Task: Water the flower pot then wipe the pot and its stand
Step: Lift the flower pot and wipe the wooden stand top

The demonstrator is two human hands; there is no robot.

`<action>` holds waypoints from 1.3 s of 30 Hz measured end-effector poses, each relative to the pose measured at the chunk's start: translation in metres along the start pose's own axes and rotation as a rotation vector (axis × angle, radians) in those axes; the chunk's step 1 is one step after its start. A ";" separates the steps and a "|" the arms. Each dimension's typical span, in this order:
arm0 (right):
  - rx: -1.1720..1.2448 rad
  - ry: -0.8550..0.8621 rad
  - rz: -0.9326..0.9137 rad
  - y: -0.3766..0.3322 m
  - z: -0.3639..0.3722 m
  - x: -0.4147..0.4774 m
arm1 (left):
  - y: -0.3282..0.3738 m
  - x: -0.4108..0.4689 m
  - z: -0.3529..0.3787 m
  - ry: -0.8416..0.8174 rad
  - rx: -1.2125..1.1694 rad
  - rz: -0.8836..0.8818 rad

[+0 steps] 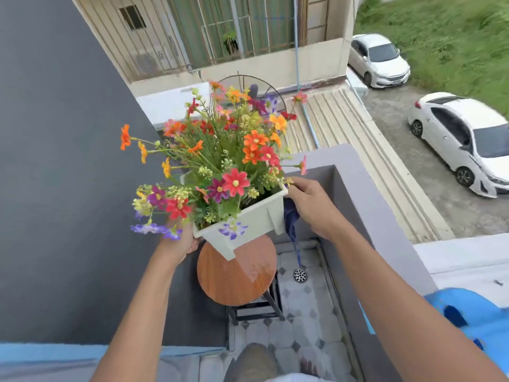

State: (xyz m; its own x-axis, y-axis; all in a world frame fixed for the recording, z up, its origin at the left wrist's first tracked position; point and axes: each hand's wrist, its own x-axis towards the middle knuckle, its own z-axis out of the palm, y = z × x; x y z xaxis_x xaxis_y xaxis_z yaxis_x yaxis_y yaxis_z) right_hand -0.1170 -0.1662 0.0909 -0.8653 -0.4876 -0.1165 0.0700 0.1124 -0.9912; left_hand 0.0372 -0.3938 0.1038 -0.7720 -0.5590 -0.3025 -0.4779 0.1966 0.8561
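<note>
A white rectangular flower pot [253, 219] full of red, orange, yellow and purple flowers [220, 150] is lifted and tilted above a round wooden stool [237, 274] that serves as its stand. My left hand [181, 241] grips the pot's near left end, partly hidden under blooms. My right hand [308, 202] holds the pot's far right rim and also pinches a dark blue cloth [291, 219] that hangs down beside the pot. The stool top shines wet on its right side.
A dark grey wall [68, 161] stands close on the left. A grey parapet [366, 205] runs along the right, with roofs and parked white cars [468, 142] below. The tiled floor [308, 326] has a metal drain [300, 275]. A blue object [473, 315] sits at the right edge.
</note>
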 end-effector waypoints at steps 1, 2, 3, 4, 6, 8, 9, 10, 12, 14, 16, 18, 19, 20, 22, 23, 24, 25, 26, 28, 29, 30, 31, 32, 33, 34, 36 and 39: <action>0.021 0.013 -0.019 -0.001 0.002 0.000 | -0.005 0.000 0.001 0.012 0.001 -0.008; 0.046 0.032 -0.036 -0.003 0.003 0.002 | -0.010 0.002 0.001 0.042 -0.003 -0.024; 0.079 0.033 -0.059 -0.005 0.007 0.004 | -0.014 0.006 0.002 0.062 -0.003 -0.063; 0.112 0.035 -0.076 -0.007 0.011 0.007 | -0.018 0.011 0.002 0.073 -0.013 -0.115; 0.143 0.046 -0.107 -0.004 0.020 0.012 | -0.019 0.024 0.005 0.108 -0.109 -0.166; 0.063 0.044 -0.119 0.009 0.032 0.023 | -0.014 0.041 0.004 0.160 -0.222 -0.179; 0.002 0.044 -0.101 0.021 0.039 0.028 | -0.011 0.050 0.002 0.181 -0.255 -0.198; -0.047 0.049 -0.076 0.034 0.046 0.033 | -0.010 0.059 0.000 0.203 -0.279 -0.211; -0.122 0.056 -0.013 0.064 0.062 0.040 | -0.008 0.076 -0.008 0.241 -0.318 -0.232; -0.209 0.006 0.060 0.095 0.077 0.044 | -0.010 0.091 -0.013 0.258 -0.336 -0.233; -0.301 -0.086 0.135 0.127 0.093 0.052 | -0.012 0.106 -0.017 0.262 -0.360 -0.228; -0.361 -0.129 0.199 0.160 0.108 0.060 | -0.017 0.117 -0.019 0.266 -0.390 -0.242; -0.380 -0.133 0.223 0.173 0.116 0.062 | -0.018 0.121 -0.021 0.272 -0.399 -0.247; -0.399 -0.132 0.239 0.184 0.125 0.061 | -0.019 0.123 -0.024 0.278 -0.397 -0.243; -0.456 -0.190 0.227 0.205 0.152 0.061 | -0.028 0.130 -0.030 0.294 -0.399 -0.257; -0.499 -0.261 0.202 0.217 0.167 0.059 | -0.032 0.132 -0.031 0.291 -0.400 -0.271; -0.571 -0.352 0.171 0.229 0.182 0.058 | -0.037 0.132 -0.031 0.286 -0.397 -0.286; -0.648 -0.451 0.133 0.243 0.197 0.058 | -0.040 0.132 -0.030 0.281 -0.393 -0.300; -0.723 -0.550 0.101 0.258 0.213 0.056 | -0.044 0.134 -0.029 0.283 -0.385 -0.311; -0.887 -0.684 -0.030 0.288 0.236 0.045 | -0.050 0.137 -0.027 0.295 -0.367 -0.311; -0.971 -0.715 -0.124 0.302 0.243 0.037 | -0.054 0.138 -0.027 0.307 -0.361 -0.310; -1.048 -0.733 -0.214 0.312 0.247 0.030 | -0.058 0.140 -0.027 0.319 -0.351 -0.310; -1.121 -0.725 -0.289 0.318 0.246 0.024 | -0.061 0.141 -0.027 0.324 -0.338 -0.311; -1.170 -0.693 -0.330 0.320 0.244 0.021 | -0.063 0.142 -0.027 0.321 -0.324 -0.314; -1.195 -0.655 -0.350 0.322 0.241 0.022 | -0.066 0.144 -0.028 0.317 -0.313 -0.319; -1.198 -0.615 -0.354 0.321 0.237 0.027 | -0.067 0.145 -0.028 0.313 -0.305 -0.323; -1.201 -0.527 -0.342 0.317 0.222 0.038 | -0.068 0.147 -0.029 0.309 -0.300 -0.326; -1.206 -0.370 -0.199 0.312 0.184 0.080 | -0.065 0.150 -0.032 0.303 -0.297 -0.284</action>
State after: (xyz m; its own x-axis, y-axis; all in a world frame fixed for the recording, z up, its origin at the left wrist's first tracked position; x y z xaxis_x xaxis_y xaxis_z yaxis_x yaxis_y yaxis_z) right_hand -0.0734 -0.3297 -0.2389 -0.6063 -0.7753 -0.1767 -0.7054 0.6270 -0.3306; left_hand -0.0335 -0.5161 0.0160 -0.4522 -0.7741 -0.4431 -0.4773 -0.2096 0.8534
